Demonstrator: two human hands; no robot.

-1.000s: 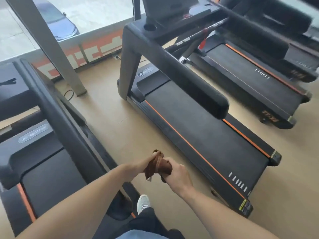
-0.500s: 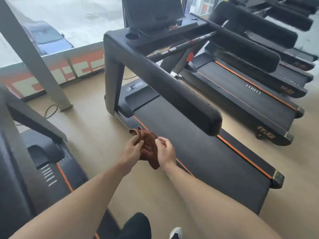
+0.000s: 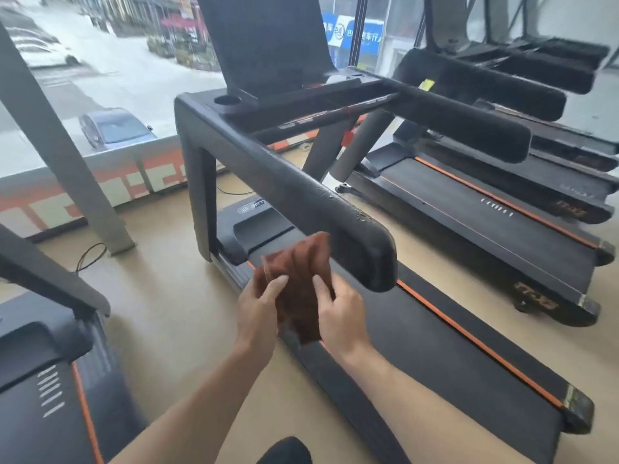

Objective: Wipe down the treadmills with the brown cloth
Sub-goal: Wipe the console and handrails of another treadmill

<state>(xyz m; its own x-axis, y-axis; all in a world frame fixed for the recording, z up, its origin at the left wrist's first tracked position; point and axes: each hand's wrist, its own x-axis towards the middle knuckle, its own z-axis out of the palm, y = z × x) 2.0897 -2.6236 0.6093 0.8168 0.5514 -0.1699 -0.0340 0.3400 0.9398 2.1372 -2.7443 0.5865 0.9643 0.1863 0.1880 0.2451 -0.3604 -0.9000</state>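
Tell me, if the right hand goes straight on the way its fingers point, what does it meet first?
Beyond the brown cloth it already holds, the right hand would probably first meet the rounded end of the treadmill's handrail, just up and ahead of it. Depth is uncertain from this single view.

"24" on blue street sign (image 3: pixel 340 33); treadmill logos blurred.

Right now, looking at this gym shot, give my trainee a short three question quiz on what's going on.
1. True or false: both hands hold the brown cloth.
2. Which part of the middle treadmill is nearest the cloth: A) cup holder, B) near handrail end, C) rear roller cap?
3. Fill in: the belt's edge stripe is ____.

Key: 1 true, left hand and right hand. 2 B, the handrail. 3 orange.
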